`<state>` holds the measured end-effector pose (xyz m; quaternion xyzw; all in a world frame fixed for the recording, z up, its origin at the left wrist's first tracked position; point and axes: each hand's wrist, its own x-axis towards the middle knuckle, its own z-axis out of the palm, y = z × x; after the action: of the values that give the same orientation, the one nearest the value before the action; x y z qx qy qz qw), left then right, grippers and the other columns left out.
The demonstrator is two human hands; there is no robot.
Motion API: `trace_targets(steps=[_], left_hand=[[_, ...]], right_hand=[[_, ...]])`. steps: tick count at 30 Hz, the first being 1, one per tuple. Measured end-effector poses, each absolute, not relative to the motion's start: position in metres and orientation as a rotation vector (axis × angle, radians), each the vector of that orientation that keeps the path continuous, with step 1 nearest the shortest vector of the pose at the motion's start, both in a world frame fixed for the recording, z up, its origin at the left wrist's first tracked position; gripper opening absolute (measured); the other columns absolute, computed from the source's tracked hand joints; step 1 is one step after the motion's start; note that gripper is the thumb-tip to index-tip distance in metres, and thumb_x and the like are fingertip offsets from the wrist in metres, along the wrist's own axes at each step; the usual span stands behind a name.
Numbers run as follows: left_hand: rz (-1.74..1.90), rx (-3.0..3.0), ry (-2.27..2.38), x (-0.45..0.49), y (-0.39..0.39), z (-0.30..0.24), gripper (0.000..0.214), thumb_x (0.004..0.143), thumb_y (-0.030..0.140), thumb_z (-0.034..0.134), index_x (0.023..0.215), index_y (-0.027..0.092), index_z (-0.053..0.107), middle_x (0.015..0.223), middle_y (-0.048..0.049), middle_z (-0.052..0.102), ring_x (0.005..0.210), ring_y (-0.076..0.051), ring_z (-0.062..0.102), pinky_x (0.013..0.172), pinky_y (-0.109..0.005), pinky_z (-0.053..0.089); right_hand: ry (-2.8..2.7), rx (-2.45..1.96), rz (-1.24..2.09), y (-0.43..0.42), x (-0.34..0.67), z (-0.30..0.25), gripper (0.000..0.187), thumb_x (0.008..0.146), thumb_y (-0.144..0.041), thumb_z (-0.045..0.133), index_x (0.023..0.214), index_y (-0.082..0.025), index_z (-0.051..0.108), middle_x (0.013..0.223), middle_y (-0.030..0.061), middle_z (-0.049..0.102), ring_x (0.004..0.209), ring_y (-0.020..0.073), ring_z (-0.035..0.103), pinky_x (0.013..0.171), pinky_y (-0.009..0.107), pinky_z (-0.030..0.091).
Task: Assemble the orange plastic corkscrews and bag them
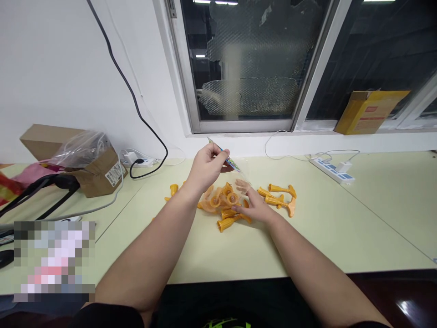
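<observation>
My left hand [209, 167] pinches a thin, colourful printed card [232, 164] that looks like the top of a clear plastic bag. Below it, several orange plastic pieces [215, 201] with round cup ends show, apparently inside the clear film. My right hand [254, 204] reaches beside them with its fingers apart, against or just behind the film; exact contact is unclear. Under the right hand lie yellow-orange pieces with flared cup ends [225, 223]. More such pieces with T-shaped ends [282, 193] lie just to its right. Another yellow piece [174, 189] shows past my left forearm.
The pale green table [324, 232] runs along a wall with a window [252, 68]. On the left sit an opened cardboard box [99, 171], black straps and a power strip with a black cable [150, 162]. Another power strip [332, 169] lies right, below a yellow carton [370, 111].
</observation>
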<state>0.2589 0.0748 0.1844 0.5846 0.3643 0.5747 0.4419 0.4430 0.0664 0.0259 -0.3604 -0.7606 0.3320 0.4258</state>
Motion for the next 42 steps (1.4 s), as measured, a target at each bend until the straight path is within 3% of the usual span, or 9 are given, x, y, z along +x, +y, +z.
trace_targets(steps=[11,17,28,32,36,42], left_hand=[[1.437,1.464,0.846,0.259,0.080,0.187,0.033,0.081,0.035,0.076,0.074,0.018,0.049,0.069,0.0029,0.056,0.064,-0.012,0.063,0.067,-0.034,0.064],[1.519,1.391,0.796,0.250,0.077,0.202,0.033,0.081,0.034,0.074,0.073,0.020,0.045,0.069,0.0036,0.057,0.062,-0.010,0.061,0.065,-0.028,0.061],[1.650,1.338,0.752,0.227,0.085,0.212,0.029,0.079,0.028,0.069,0.071,0.021,0.042,0.066,0.0044,0.050,0.056,-0.009,0.055,0.056,-0.020,0.054],[1.650,1.263,0.712,0.211,0.092,0.212,0.020,0.079,0.026,0.062,0.072,0.021,0.045,0.063,0.0038,0.049,0.057,-0.011,0.058,0.061,-0.024,0.057],[1.635,1.108,0.636,0.193,0.092,0.205,0.010,0.081,0.029,0.053,0.075,0.021,0.052,0.069,-0.0008,0.060,0.069,-0.017,0.067,0.075,-0.035,0.062],[1.485,0.691,0.671,0.176,0.100,0.153,0.022,0.078,0.025,0.047,0.081,0.016,0.066,0.080,-0.0076,0.073,0.082,-0.025,0.074,0.083,-0.044,0.063]], right_hand=[[-1.948,-0.811,0.874,0.064,0.443,0.028,0.087,0.082,-0.048,0.081,0.155,-0.030,0.037,0.160,0.0123,0.042,0.146,0.0330,0.042,0.121,0.055,0.035],[-1.935,-0.825,0.904,0.064,0.448,0.027,0.077,0.087,-0.047,0.076,0.153,-0.030,0.040,0.156,0.0127,0.046,0.136,0.0317,0.053,0.115,0.054,0.043],[-1.976,-0.900,0.893,0.062,0.449,0.030,0.065,0.090,-0.048,0.073,0.146,-0.030,0.046,0.142,0.0117,0.056,0.131,0.0310,0.057,0.107,0.051,0.049],[-2.008,-0.917,0.825,0.061,0.447,0.030,0.053,0.091,-0.048,0.070,0.137,-0.029,0.054,0.133,0.0096,0.060,0.123,0.0285,0.060,0.106,0.049,0.049],[-1.842,-1.002,0.773,0.069,0.445,0.024,0.040,0.096,-0.050,0.061,0.128,-0.026,0.059,0.131,0.0103,0.062,0.117,0.0269,0.061,0.104,0.048,0.050],[-1.187,-0.754,1.338,0.082,0.452,0.027,0.062,0.090,-0.072,0.055,0.134,-0.027,0.055,0.133,0.0125,0.066,0.115,0.0296,0.066,0.100,0.049,0.053]])
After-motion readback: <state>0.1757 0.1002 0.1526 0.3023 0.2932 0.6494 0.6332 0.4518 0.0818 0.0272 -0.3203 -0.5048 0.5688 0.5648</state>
